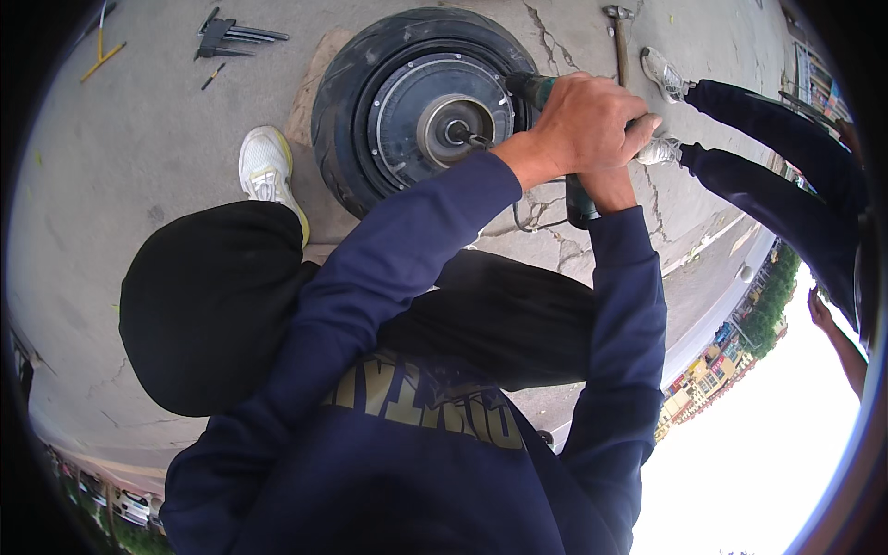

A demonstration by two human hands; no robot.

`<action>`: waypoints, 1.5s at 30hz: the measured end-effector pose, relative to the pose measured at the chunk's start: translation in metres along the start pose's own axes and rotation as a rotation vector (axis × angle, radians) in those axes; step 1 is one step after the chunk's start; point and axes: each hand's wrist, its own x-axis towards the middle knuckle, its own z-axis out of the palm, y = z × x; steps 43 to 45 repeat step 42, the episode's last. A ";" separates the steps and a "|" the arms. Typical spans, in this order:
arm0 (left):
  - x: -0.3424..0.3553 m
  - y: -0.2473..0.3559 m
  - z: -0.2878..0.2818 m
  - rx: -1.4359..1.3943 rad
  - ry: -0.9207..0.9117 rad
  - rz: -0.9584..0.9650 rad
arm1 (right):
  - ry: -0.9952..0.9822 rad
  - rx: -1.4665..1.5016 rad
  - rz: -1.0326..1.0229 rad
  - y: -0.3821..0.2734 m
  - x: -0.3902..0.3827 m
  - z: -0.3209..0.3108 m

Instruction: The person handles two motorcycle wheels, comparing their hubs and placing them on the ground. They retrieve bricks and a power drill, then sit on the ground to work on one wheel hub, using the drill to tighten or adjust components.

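A wheel with a black tyre (338, 120) and a dark hub cover (396, 113) lies flat on the ground in front of me. Small bolts ring the cover, and an axle (457, 131) stands at its centre. At the wheel's right edge is a dark green power drill (531, 89), its nose toward the bolt ring; the exact contact point is too small to make out. My left hand (585, 120) is closed over the drill's top and rear. Beneath it, my right hand (609, 188) is wrapped around the handle, its fingers mostly hidden. The drill's base (580, 203) shows below.
A hex key set (225, 37), a small screwdriver (213, 76) and a yellow T-shaped tool (102, 61) lie at the far left. A hammer (621, 42) lies at the far right, near a standing person's shoes (662, 74). My white shoe (266, 166) is left of the wheel.
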 end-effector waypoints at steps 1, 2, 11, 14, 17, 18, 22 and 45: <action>0.000 -0.001 -0.001 0.002 0.000 -0.011 | -0.001 0.007 0.000 -0.003 0.001 0.000; 0.002 -0.003 -0.001 0.002 0.002 -0.014 | 0.015 0.008 -0.013 -0.003 0.004 0.000; 0.002 -0.011 0.000 -0.013 0.015 -0.007 | 0.076 -0.022 -0.052 0.012 0.009 0.006; 0.002 -0.010 0.001 -0.009 -0.035 -0.001 | 0.088 -0.007 -0.050 0.020 0.009 0.009; 0.002 -0.012 -0.003 -0.001 -0.005 -0.062 | -0.008 -0.104 0.006 0.004 0.016 -0.001; 0.002 -0.015 -0.008 -0.007 0.077 -0.083 | -0.143 -0.210 0.092 -0.018 0.028 -0.015; 0.004 -0.016 -0.016 -0.077 0.124 -0.123 | -0.002 -0.217 0.061 -0.022 0.024 -0.002; 0.019 0.020 -0.034 -0.071 0.161 0.109 | 0.157 0.015 -0.160 -0.032 0.017 -0.005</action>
